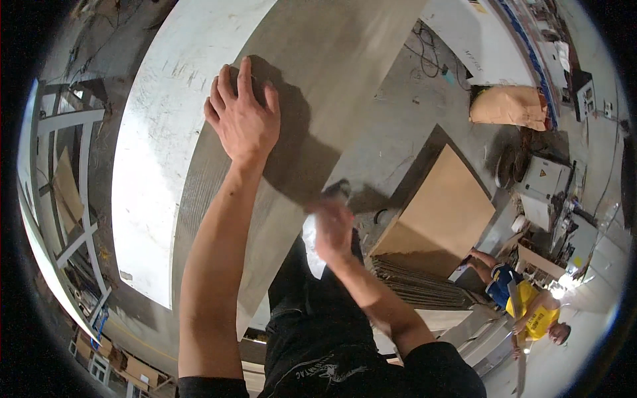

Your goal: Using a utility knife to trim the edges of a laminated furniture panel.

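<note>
My left hand (245, 123) lies on a long grey-brown wood-grain panel (312, 73), fingers spread and holding nothing. Motion blurs my right hand (334, 229), which is closed beside the panel's right edge, over my dark trousers. A crumpled white cloth (312, 247) hangs from its grip; whether it is fabric or paper is hard to tell. Beneath the wood-grain panel is a wider white board (149, 166) with scuffs, showing along the left.
Right of the panel, a tan board (441, 205) tops a stack of brown sheets (418, 285). A brown paper-wrapped bundle (509, 107) is farther back. At lower right stands a person in yellow (534, 312). A grey metal frame (86, 166) stands at left.
</note>
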Demonstrator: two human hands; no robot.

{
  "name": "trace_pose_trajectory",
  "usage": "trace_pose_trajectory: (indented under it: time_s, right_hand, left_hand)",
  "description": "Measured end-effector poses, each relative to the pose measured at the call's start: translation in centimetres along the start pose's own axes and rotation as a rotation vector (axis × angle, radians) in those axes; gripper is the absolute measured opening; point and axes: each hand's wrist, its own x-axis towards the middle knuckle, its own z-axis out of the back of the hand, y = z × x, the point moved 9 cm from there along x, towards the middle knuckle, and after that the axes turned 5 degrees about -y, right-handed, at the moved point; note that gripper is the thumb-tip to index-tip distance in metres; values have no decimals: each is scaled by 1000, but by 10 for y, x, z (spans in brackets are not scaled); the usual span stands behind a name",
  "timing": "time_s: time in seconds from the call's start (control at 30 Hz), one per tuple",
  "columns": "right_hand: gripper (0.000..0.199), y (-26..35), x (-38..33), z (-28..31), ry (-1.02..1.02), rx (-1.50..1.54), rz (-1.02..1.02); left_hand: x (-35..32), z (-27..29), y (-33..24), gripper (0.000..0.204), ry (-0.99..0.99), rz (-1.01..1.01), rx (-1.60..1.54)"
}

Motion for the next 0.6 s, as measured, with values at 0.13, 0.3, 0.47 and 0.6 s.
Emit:
trace_pose_trajectory:
  time_s: [0.13, 0.3, 0.47, 0.6]
  right_hand:
    - [28, 28, -33, -1, 35, -141, 115]
    - [27, 15, -4, 8, -71, 69, 139]
    - [34, -2, 26, 22, -267, -43, 106]
    - [35, 28, -68, -5, -286, -170, 148]
  left_hand:
    - [-9, 6, 13, 56, 6, -46, -14]
    - [-102, 58, 85, 56, 221, -376, 4]
    - [-231, 139, 170, 68, 253, -490, 47]
    - [-253, 139, 197, 64, 237, -452, 53]
